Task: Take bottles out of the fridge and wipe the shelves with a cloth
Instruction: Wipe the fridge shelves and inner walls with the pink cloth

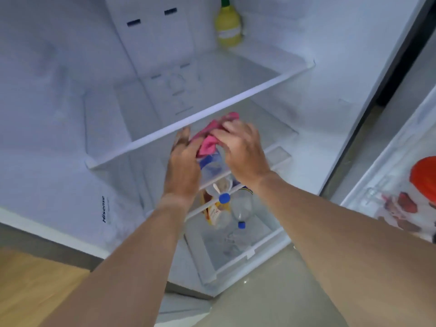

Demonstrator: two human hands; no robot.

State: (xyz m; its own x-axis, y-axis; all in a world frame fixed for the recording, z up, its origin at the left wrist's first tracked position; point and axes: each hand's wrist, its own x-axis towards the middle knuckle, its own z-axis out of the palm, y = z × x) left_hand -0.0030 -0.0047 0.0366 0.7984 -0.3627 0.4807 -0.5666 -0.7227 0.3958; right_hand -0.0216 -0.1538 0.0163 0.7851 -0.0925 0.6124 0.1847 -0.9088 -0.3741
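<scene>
Head view: I see an open fridge (pixel 70 114) with a bare glass shelf (pixel 188 119) running from 8 o'clock to 2 o'clock across the upper frame. At 12 o'clock, on the back right of a higher ledge, a yellow squeeze bottle (pixel 228 27) stands upright, cap up. At frame centre both hands work just below the front edge of the glass shelf. My left hand (pixel 184 166) is curled around a clear plastic bottle (pixel 212 165) with a blue label; the grip appears closed on its body. My right hand (pixel 240 149) sits on top, fingers bent over a pink cloth (pixel 207 138) bunched against the bottle's upper end; whether it grips the cloth or only presses it I cannot tell. The held bottle's long axis runs roughly 11 o'clock to 5 o'clock; its cap end is hidden by the cloth and hands. Directly below, at 6 o'clock from the hands, a lower shelf rail (pixel 212 182) crosses in front of more bottles: one with a blue cap (pixel 224 198) and a second, smaller blue-capped bottle (pixel 241 215), both lying or leaning with caps toward the camera, beside a yellow-labelled bottle (pixel 214 215). A clear drawer (pixel 236 260) sits beneath. At 3 o'clock the door bin (pixel 377 185) holds an orange-red item (pixel 424 175), blurred.
</scene>
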